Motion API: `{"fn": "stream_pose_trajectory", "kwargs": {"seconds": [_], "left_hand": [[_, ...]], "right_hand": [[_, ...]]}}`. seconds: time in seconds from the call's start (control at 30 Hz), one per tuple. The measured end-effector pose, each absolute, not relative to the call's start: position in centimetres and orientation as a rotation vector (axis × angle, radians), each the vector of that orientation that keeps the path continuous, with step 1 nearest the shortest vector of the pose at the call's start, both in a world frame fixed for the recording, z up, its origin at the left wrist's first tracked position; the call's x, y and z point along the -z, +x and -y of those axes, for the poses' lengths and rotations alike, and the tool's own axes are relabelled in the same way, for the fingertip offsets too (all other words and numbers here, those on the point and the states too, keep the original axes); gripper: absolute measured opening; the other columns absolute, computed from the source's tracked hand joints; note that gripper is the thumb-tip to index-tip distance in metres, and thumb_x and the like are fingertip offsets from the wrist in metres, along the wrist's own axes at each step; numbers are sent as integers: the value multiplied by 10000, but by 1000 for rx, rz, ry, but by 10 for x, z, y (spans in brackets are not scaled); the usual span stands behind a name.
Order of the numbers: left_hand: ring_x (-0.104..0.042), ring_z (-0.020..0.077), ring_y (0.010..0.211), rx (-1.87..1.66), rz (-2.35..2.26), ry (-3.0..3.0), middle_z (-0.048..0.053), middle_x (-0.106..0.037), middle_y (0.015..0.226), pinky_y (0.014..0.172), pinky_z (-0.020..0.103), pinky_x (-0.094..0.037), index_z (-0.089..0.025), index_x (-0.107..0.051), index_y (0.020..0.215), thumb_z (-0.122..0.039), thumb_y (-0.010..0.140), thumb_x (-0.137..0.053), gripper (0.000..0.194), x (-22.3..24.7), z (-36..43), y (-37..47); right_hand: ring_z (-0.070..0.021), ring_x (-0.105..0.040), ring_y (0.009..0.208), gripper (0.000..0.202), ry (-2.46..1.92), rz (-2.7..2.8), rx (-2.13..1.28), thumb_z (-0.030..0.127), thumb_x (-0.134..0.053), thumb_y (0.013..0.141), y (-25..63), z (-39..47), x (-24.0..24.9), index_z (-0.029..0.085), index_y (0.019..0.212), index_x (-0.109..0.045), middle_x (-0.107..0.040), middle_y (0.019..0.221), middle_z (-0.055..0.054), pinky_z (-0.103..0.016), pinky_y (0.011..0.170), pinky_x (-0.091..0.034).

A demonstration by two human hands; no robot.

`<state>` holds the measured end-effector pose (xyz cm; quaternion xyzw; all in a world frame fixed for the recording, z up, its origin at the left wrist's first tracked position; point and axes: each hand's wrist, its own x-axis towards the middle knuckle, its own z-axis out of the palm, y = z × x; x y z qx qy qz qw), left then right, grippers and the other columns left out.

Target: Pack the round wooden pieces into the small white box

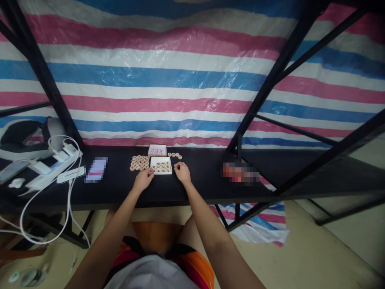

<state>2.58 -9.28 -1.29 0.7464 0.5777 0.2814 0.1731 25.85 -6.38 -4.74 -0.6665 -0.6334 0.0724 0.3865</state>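
Note:
An open white box stands on the black table, with several round Chinese chess pieces with dark markings inside. My left hand is closed at the box's front left corner, its fingertips on the wall there. Just right of the box, my right hand pinches what looks like a small pale Chinese chess piece, mostly covered by the fingers. Left of the box, red-marked pieces lie grouped in rows. Behind my right hand lie several more pieces.
A white lid with red print lies behind the box. To the left are a blurred phone, a power strip, white cables and a neck pillow. A blurred reddish item lies right. Black frame posts and striped sheeting enclose the table.

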Motion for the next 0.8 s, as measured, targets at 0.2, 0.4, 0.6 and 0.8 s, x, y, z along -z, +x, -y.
{"fn": "stream_pose_trajectory", "kwargs": {"seconds": [0.2,0.4,0.6,0.8], "left_hand": [[-602,150,710,-813,-1633,2121,18,-680,784,626,223,-365,-213,-659,927,-270,816,-490,210,14,92,25],[-599,149,710,-795,-1638,2116,15,-679,782,636,221,-374,-211,-657,939,-273,815,-488,218,14,92,25],[-598,145,708,-797,-1633,2116,16,-678,791,633,220,-374,-203,-652,947,-282,822,-481,226,13,93,25],[-594,147,704,-801,-1637,2114,9,-675,773,617,222,-358,-211,-652,940,-276,813,-490,216,14,92,25]], "right_hand": [[-167,-540,870,96,-1699,1613,-192,181,-507,777,259,62,49,209,802,-595,-607,897,-24,-256,770,-396],[-163,-537,877,98,-1692,1603,-202,177,-512,770,259,63,48,208,804,-598,-604,902,-26,-255,776,-398],[-159,-537,856,101,-1689,1600,-199,175,-507,770,259,64,48,208,800,-598,-601,892,-24,-251,765,-396],[-160,-538,853,97,-1669,1604,-190,174,-509,770,259,63,48,207,794,-597,-603,888,-26,-250,763,-394]]}}
